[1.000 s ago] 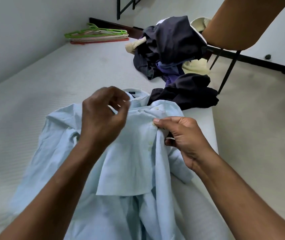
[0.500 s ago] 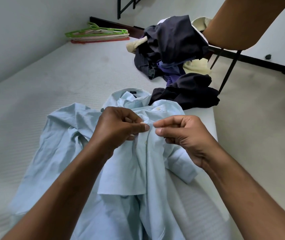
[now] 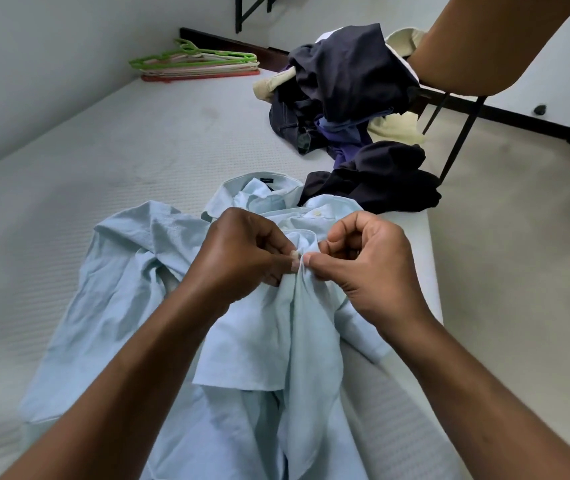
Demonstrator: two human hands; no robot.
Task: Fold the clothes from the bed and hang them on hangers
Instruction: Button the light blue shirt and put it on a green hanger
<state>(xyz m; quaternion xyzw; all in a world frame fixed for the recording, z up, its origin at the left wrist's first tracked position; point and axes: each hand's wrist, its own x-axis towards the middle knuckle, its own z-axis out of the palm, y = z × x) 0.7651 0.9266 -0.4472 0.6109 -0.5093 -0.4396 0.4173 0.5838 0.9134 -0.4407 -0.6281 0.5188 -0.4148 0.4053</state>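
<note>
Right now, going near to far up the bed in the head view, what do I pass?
Light blue shirt → black garment → pile of dark clothes → stack of hangers.

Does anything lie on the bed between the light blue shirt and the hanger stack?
Nothing visible: bare mattress runs from the shirt to the hangers; the dark clothes pile sits off to the right.

shirt (image 3: 262,344): thin pale blue woven cloth, matt, creased
button (image 3: 317,213): cream plastic, slightly glossy
bed (image 3: 110,161): white cloth cover, matt, fine dotted texture
hangers (image 3: 203,62): smooth plastic, green, pink and cream, faint sheen
pile of clothes (image 3: 352,71): dark soft cloth, matt, rumpled
frame legs (image 3: 463,140): black, looks like metal, smooth
floor (image 3: 519,289): pale, matt, even surface
</note>
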